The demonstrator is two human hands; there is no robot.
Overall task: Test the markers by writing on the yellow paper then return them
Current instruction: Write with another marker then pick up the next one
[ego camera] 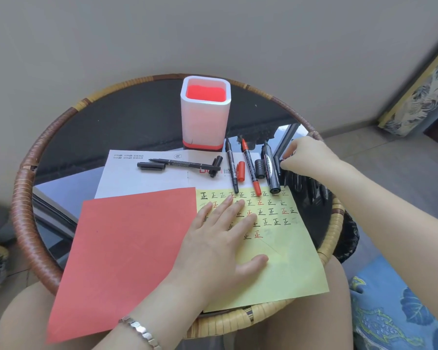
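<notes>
Now, yellow paper: our yellow paper lies at the 5 o'clock part of the round table, already filled with rows of black and red test characters.
Left hand: our left hand lies flat and open on the paper, fingers spread, grasping nothing, simply pinning the sheet.
Right hand: our right hand is at 3 o'clock, fingertips pinched among a cluster of dark markers; we judge it is closing on one, but which one, and how firmly, we cannot tell.
Markers laid out: an uncapped thin black marker, a red marker with its red cap beside it, and a thick black marker lie side by side at the paper's top edge, their lower ends over it. Another black pen lies crosswise on the white sheet at 12 o'clock.
Holder: the white pen holder with its red inside stands upright behind the sheets, seemingly empty.
Red paper: a red sheet overlaps the yellow one on its left.
Step in hand: we judge we are picking the next marker to test.
Doing it well: lift one marker clear of its neighbours, keep the left palm down so the sheet stays put, write in the bare lower area, then recap and drop it in the holder.
</notes>
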